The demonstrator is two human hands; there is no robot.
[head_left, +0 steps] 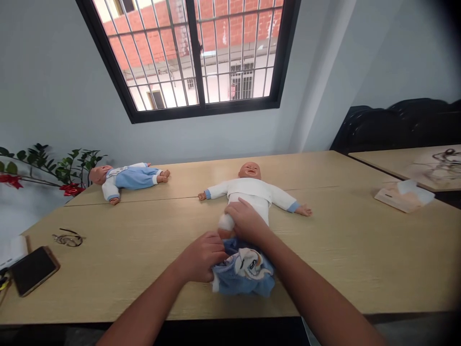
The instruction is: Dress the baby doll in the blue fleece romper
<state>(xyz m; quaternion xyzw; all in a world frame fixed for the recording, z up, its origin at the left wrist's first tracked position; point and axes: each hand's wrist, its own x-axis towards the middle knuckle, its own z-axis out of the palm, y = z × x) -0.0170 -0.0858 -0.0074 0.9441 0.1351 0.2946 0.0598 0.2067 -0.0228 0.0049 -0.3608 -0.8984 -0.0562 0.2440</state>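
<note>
Garment (248, 281) in left fingers (217, 251), touching doll (249, 189).

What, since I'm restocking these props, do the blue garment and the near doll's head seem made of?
The blue garment: soft matte fabric, perhaps cotton; it bunches in folds. The doll's head: probably moulded plastic or vinyl, smooth with faint sheen.

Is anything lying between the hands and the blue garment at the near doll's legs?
Nothing visible. The left hand grips the blue garment, and the right hand lies just above it, on a white leg of the near doll. The second doll, phone, glasses and tissue box sit well aside.
</note>
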